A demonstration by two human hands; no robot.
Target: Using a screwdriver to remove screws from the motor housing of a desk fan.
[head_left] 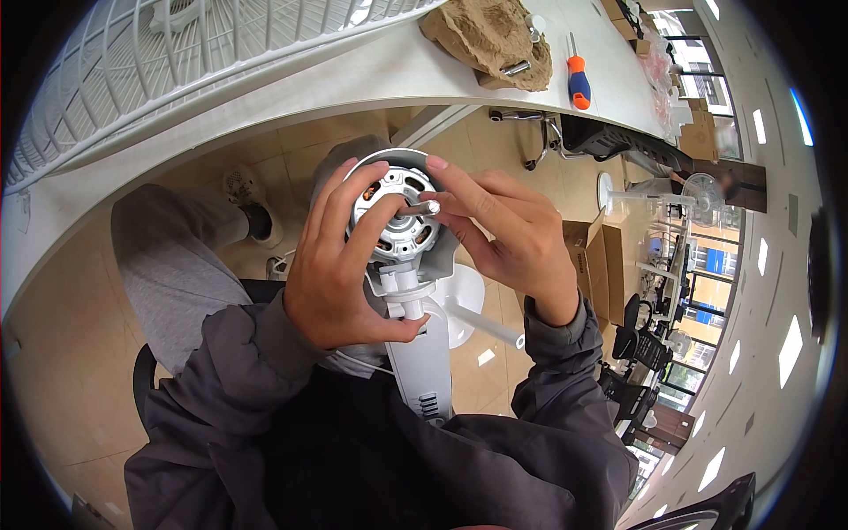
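I count one silvery fan motor (402, 237) with one metal shaft (428, 208), mid-scene, on the near side of one white table (371, 75). Left hand (331, 269) curls around the motor, gripping. Right hand (521, 234): fingers by the shaft; pinching, I cannot tell. Far right: one orange-blue screwdriver (578, 84).

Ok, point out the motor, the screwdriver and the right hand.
Motor (403, 235): head view, on its silver face, just below the shaft.
Screwdriver (577, 74): head view, on its orange and blue handle.
Right hand (519, 237): head view, on the back of the hand.
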